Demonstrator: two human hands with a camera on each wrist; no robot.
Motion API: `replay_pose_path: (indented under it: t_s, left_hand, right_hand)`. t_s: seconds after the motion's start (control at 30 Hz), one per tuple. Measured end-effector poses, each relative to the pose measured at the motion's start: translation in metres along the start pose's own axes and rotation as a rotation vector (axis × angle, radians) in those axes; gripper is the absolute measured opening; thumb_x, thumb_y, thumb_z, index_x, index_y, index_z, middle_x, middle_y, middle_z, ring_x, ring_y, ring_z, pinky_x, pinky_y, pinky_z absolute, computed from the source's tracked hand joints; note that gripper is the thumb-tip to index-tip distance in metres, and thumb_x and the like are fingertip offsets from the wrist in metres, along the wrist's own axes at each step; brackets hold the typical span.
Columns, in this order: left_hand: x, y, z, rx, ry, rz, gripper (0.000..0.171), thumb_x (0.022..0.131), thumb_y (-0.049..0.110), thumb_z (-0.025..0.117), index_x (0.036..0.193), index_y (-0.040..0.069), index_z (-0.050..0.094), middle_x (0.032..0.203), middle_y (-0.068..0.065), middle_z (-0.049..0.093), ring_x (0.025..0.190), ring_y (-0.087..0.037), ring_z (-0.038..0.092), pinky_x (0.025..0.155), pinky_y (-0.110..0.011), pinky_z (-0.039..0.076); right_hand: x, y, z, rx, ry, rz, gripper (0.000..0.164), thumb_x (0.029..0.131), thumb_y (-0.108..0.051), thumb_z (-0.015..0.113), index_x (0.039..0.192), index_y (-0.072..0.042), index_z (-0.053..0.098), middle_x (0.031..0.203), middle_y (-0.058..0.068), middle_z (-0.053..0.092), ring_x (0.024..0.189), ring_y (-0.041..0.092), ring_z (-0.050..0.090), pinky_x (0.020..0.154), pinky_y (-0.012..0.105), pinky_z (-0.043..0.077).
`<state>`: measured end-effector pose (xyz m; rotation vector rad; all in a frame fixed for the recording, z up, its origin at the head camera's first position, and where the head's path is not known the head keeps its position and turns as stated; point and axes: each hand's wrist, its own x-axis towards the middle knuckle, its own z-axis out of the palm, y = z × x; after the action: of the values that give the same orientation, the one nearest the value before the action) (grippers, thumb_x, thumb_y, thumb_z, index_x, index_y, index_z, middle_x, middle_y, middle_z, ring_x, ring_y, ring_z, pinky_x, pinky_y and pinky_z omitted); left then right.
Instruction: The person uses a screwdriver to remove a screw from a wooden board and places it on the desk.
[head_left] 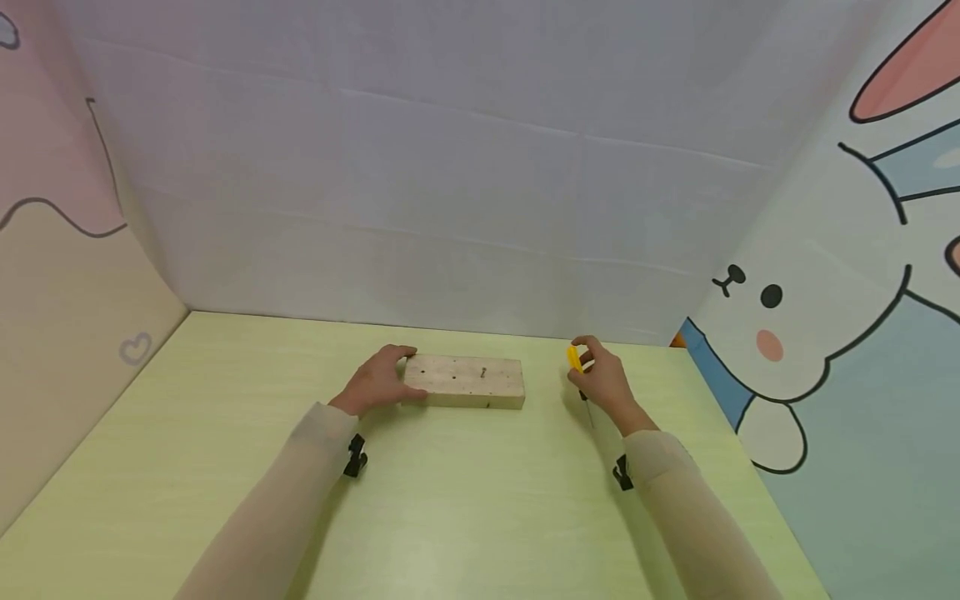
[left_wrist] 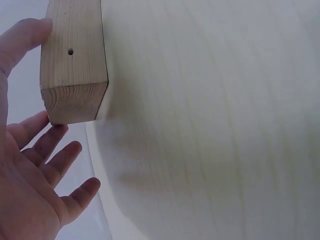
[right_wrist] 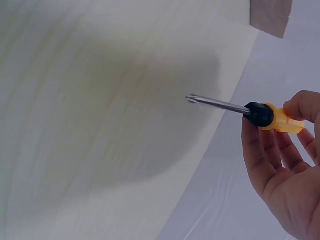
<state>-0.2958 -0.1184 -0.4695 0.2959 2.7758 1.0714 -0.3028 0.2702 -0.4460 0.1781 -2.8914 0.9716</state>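
Note:
A pale wooden block lies lengthwise on the table, with a few small dark holes and a small screw in its top. My left hand grips its left end, thumb on the near side and fingers at the far corner. In the left wrist view the block's end grain and one hole show beside the spread fingers. To the right of the block, my right hand pinches the yellow and black handle of a screwdriver. Its metal shaft and cross-shaped tip point back toward me, above the table.
The light yellow-green table meets a pale wall sheet just behind the block. Printed side walls stand left and right, the right one with a cartoon rabbit. A black strap clip hangs at the left wrist, another at the right.

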Motion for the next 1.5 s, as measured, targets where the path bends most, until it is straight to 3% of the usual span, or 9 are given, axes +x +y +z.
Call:
replay_pose_path:
  t_s: [0.33,0.73,1.1,1.27,1.5]
  left_hand:
    - [-0.001,0.005,-0.005,-0.014,-0.008,-0.022,0.083,0.073,0.038,0.082,0.143,0.012,0.045,0.149,-0.014,0.040,0.136,-0.037,0.039,0.107,-0.053,0.039]
    - [0.001,-0.002,-0.003,-0.081,0.008,-0.035,0.083,0.071,0.040,0.083,0.143,0.018,0.047,0.150,-0.009,0.041,0.137,-0.035,0.039,0.107,-0.053,0.039]
    - [0.000,-0.005,-0.001,-0.116,0.012,-0.058,0.083,0.071,0.042,0.083,0.143,0.021,0.048,0.151,-0.009,0.040,0.136,-0.036,0.039,0.106,-0.054,0.040]
    - [-0.001,-0.005,0.000,-0.120,0.016,-0.058,0.083,0.070,0.041,0.084,0.143,0.022,0.048,0.150,-0.008,0.041,0.136,-0.035,0.040,0.106,-0.053,0.040]
    - [-0.002,-0.005,-0.001,-0.111,0.015,-0.060,0.082,0.070,0.042,0.084,0.142,0.023,0.049,0.150,-0.008,0.042,0.137,-0.035,0.040,0.106,-0.053,0.040]
  right_hand:
    - [0.003,-0.014,0.000,0.085,0.044,0.026,0.046,0.087,-0.009,0.064,0.131,-0.015,0.053,0.115,0.019,0.061,0.094,0.033,0.067,0.066,0.034,0.060]
    - [0.007,-0.031,-0.001,0.157,0.086,0.002,0.045,0.086,-0.004,0.065,0.129,-0.014,0.060,0.119,0.019,0.063,0.093,0.033,0.067,0.067,0.034,0.060]
    - [0.008,-0.057,0.001,0.396,0.223,-0.073,0.031,0.087,-0.004,0.068,0.118,-0.006,0.068,0.113,0.019,0.065,0.087,0.031,0.067,0.060,0.015,0.053]
    - [0.009,-0.067,0.005,0.566,0.298,-0.138,0.030,0.085,0.003,0.068,0.115,0.002,0.068,0.110,0.024,0.065,0.080,0.020,0.065,0.062,0.014,0.054]
    - [-0.002,-0.098,0.003,0.697,0.369,-0.228,0.026,0.082,0.010,0.067,0.108,0.012,0.066,0.103,0.024,0.067,0.077,0.008,0.067,0.066,0.015,0.056]
